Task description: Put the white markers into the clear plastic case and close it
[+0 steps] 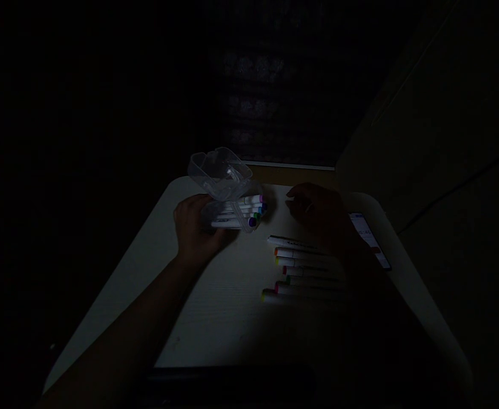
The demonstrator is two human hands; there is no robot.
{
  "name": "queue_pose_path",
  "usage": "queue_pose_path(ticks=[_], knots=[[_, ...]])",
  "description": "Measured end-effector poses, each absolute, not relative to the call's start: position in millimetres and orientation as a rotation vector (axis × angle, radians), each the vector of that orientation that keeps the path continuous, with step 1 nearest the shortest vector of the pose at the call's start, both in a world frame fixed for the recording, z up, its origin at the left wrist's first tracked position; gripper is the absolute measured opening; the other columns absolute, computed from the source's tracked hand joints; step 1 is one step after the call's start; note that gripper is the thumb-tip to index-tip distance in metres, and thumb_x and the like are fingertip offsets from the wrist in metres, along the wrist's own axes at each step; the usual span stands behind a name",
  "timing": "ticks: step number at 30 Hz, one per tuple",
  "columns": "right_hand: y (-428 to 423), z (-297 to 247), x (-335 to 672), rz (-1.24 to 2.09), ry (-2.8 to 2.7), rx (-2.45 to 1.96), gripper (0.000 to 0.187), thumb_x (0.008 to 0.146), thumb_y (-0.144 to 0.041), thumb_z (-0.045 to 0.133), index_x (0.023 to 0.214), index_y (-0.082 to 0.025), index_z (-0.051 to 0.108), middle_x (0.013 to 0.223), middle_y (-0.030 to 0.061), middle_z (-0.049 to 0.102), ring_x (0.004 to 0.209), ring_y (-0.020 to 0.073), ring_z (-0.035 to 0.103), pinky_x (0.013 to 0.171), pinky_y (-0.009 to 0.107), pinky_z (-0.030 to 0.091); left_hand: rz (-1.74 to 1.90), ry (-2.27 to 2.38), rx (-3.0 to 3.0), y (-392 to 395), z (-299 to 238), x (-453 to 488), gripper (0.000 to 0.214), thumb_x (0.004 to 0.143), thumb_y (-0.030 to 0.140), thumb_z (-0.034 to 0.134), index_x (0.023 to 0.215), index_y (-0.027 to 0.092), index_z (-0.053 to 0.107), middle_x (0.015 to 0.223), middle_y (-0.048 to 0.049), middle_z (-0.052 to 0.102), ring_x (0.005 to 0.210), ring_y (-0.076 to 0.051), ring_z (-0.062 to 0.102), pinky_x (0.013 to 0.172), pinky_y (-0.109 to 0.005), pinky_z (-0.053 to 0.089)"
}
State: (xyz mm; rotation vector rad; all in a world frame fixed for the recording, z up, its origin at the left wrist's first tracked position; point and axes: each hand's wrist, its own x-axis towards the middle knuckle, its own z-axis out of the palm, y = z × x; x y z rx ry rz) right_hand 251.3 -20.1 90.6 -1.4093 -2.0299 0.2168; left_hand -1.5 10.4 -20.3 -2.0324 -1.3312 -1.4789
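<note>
My left hand (196, 224) is wrapped round the back of a clear plastic case (209, 211), which lies on its side with its hinged lid (221, 170) swung open. Several white markers (236, 216) are inside, their purple, blue, green and pink ends facing right. To the right of the case, my right hand (315, 213) hovers over the table with curled fingers. A small pale spot shows between its fingertips, too dark to identify. Below that hand, several loose white markers (300, 271) lie in a rough column, with orange, yellow, red, green and pink ends pointing left.
The pale table (215, 318) has rounded corners. A phone (370, 241) with a lit screen lies near its right edge, partly behind my right forearm. A dark edge (232, 375) runs along the front. The room is very dark, with a wall on the right.
</note>
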Motion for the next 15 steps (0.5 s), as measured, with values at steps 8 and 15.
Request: queue_pose_path(ticks=[8, 15], knots=[[-18, 66, 263, 0.399, -2.581, -1.738, 0.035, 0.088, -0.029, 0.052, 0.121, -0.018, 0.058, 0.108, 0.0084, 0.07, 0.095, 0.0193, 0.065, 0.078, 0.029, 0.045, -1.477, -1.317, -2.017, 12, -23, -2, 0.065, 0.062, 0.045, 0.072, 0.118, 0.022, 0.048, 0.111, -0.0101, 0.059, 0.103, -0.031, 0.056, 0.087, -0.044, 0.043], [-16, 55, 259, 0.466, -2.711, -1.77, 0.03, 0.085, -0.026, 0.054, 0.113, -0.02, 0.062, 0.107, 0.008, 0.07, 0.095, 0.0196, 0.066, 0.076, 0.028, 0.045, -1.467, -1.36, -2.039, 12, -23, -2, 0.063, 0.062, 0.045, 0.07, 0.117, 0.023, 0.048, 0.111, -0.0103, 0.059, 0.104, -0.031, 0.056, 0.088, -0.045, 0.042]])
